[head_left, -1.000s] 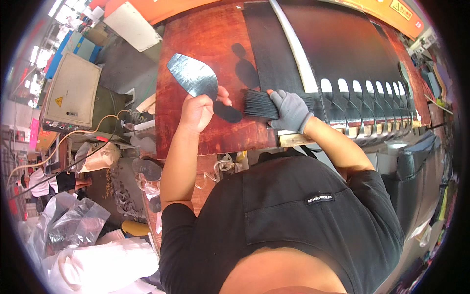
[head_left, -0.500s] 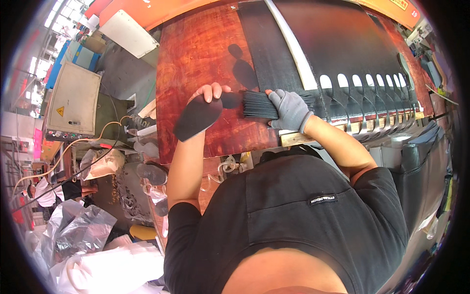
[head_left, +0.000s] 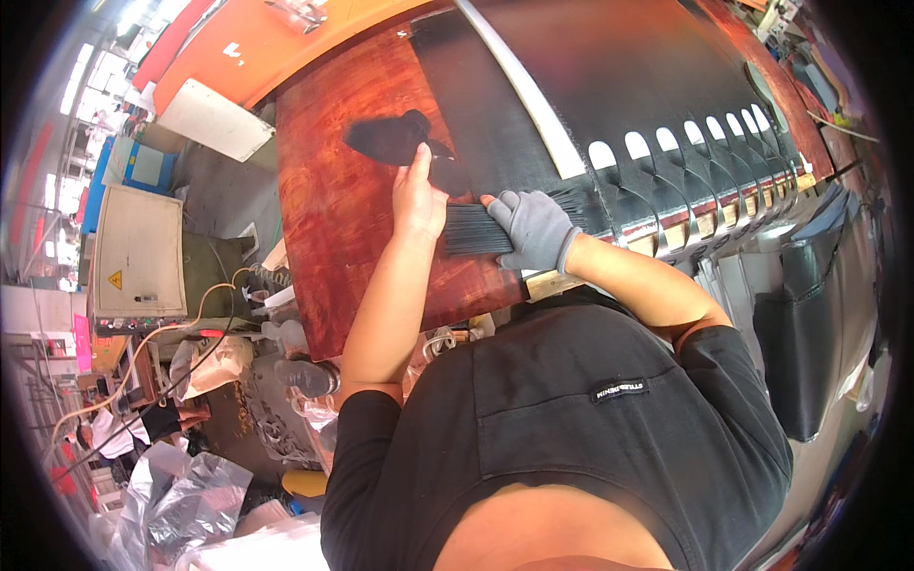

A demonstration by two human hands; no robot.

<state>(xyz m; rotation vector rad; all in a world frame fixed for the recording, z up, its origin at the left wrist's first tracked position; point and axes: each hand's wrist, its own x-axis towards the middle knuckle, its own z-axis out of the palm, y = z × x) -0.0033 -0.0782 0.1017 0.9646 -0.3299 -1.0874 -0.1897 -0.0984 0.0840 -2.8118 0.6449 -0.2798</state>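
Note:
My bare left hand point(head_left: 419, 198) is over the reddish-brown board, its fingers at the edge of a flat black sole-shaped piece point(head_left: 379, 139), blurred by motion. Other black sole-shaped pieces point(head_left: 444, 173) lie beside it, partly hidden by the hand. My right hand point(head_left: 535, 228), in a grey glove, is closed over a stack of thin black sole-shaped pieces point(head_left: 471, 231) seen edge-on near the board's front. The stack shows on both sides of the glove.
A black sheet point(head_left: 466, 105) covers the table's right part, with a white strip point(head_left: 533, 90) across it. Looped black strips with white rounded ends point(head_left: 638, 147) line the front edge. A beige electrical cabinet point(head_left: 141, 252) stands at left; clear plastic bags point(head_left: 186, 504) lie low left.
My left hand has moved forward with the black sole-shaped piece, which now lies farther from me over the board. My right hand remains on the stack. The whole view has shifted somewhat.

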